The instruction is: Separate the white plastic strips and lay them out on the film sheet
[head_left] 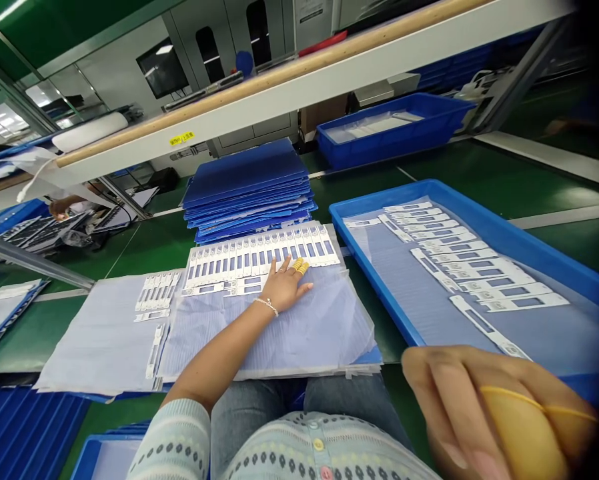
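Resting your left hand (284, 288) flat on the clear plastic sheet (274, 340), fingers spread wide; yellow finger cots (300, 267) sit on two fingertips, which touch the row of white strips (262, 250) with blue windows; your right hand (489, 413) curls just beside the blue tray (479, 223), blurry, probably empty, but hard to tell.
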A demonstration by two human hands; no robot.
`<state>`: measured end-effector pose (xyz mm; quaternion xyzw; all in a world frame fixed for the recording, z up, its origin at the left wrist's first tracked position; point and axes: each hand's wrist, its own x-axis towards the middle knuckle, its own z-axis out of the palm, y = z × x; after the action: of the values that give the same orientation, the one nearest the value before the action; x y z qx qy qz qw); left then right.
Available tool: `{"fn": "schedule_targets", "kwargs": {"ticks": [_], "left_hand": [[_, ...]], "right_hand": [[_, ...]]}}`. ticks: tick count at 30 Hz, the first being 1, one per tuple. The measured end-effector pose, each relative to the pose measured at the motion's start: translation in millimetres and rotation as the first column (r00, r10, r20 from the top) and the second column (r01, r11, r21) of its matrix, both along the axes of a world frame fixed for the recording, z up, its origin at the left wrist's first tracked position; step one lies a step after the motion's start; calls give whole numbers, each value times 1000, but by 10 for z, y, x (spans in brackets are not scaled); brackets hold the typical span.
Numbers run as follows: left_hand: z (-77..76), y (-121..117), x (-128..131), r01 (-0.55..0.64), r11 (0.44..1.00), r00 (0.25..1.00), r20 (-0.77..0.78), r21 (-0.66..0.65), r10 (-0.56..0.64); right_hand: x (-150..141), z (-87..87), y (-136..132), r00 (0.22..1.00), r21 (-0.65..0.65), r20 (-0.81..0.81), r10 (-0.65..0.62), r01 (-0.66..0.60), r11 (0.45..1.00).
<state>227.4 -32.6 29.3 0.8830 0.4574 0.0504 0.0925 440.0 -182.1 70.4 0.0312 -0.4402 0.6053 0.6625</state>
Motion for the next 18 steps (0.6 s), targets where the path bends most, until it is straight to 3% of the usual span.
{"fn": "schedule_targets", "kwargs": {"ticks": [2,3,5,6,8,10,12,14,18], "left_hand": [[143,-104,-28,29,1000,998,48,1,-29],[226,-178,-45,43,999,995,85,1,-43],[385,-366,-73,61,998,965,257,-9,-57],[452,-472,-83,64,998,921,387,-24,-50],[553,-692,-89,76,994,751,660,-77,-6],[613,-895,-74,105,983,551,832,-149,67],[651,-1056,-48,144,967,407,903,-211,137],[690,-1163,-23,192,949,334,926,-251,177],[781,-1248,-14,273,920,287,937,-281,201]], "right_hand": [[-89,68,117,999,190,-32,33,-26,981],[-141,95,158,999,151,-35,-6,11,988],[-260,108,196,993,-126,-27,-118,114,986],[-324,91,196,990,-239,-45,-131,116,964],[-447,28,170,994,-323,-103,-23,-12,946],[-548,-35,135,980,-318,-165,109,-158,935],[-616,-64,108,955,-275,-214,203,-259,926],[-655,-54,96,931,-212,-241,274,-326,921],[-688,-8,93,909,-143,-220,353,-388,911]]}}
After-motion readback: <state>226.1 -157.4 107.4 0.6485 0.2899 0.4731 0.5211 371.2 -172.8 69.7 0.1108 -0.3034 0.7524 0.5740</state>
